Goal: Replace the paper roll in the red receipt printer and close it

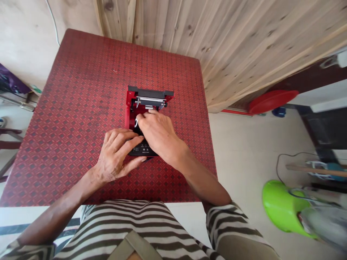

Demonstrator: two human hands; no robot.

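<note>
A small red and black printer (131, 96) stands on the table with its lid raised, showing a roller and metal parts inside the lid. My left hand (115, 153) grips the printer's front left corner, fingers on top of the black front panel (145, 148) and thumb along its front edge. Into the open compartment reaches my right hand (159, 131), its fingers curled and closed. Beside those fingertips shows a white ring (136, 122), perhaps the end of a roll or its holder. What the right fingers pinch is hidden behind the hand.
The red patterned table (89, 83) meets a wooden plank wall (173, 25) at the back. On the floor to the right are a bright green bin (282, 206) and a cable. A red round object (272, 101) stands farther back.
</note>
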